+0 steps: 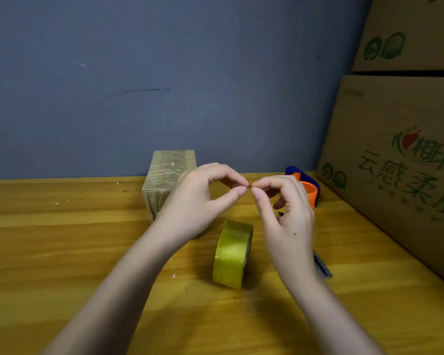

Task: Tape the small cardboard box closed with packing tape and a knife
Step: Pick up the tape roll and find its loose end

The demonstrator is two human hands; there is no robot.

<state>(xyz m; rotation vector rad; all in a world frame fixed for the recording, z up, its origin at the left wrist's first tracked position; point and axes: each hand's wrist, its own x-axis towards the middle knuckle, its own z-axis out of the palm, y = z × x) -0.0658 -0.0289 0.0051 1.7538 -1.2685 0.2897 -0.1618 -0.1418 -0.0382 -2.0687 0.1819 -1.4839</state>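
A small cardboard box (pixel 168 172), wrapped in shiny tape, stands at the back of the wooden table (pixel 62 252). A roll of yellowish packing tape (pixel 232 253) stands on its edge in front of it. My left hand (pixel 198 201) and my right hand (pixel 283 213) are raised above the roll. Their fingertips meet in a pinch; whether a scrap of tape sits between them I cannot tell. A grey knife (pixel 322 265) lies on the table, mostly hidden behind my right wrist.
An orange and blue tape dispenser (pixel 308 187) sits at the back right. Large printed cardboard cartons (pixel 395 162) are stacked along the right side. A grey wall (pixel 164 73) closes off the back of the table.
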